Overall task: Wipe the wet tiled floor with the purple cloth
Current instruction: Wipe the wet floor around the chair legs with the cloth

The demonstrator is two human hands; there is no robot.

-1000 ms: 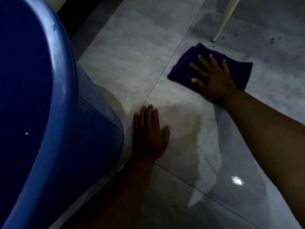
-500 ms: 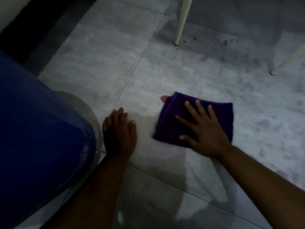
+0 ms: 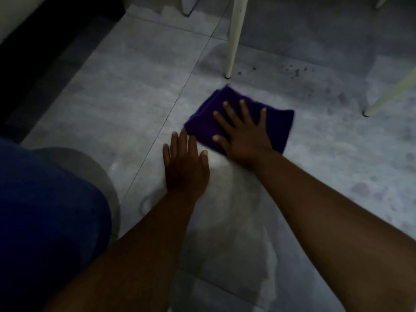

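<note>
No text, label, brand, number or sign can be read anywhere in this view; the surfaces are plain and the light is dim.

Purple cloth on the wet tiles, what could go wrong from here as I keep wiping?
1. The purple cloth lies just short of the white chair leg; a forward stroke by the right hand could likely knock it.
2. The left hand is flat on the tiled floor beside a sheen of water, so it might slip under weight.
3. The dark specks past the leg could smear if wiped over.
</note>
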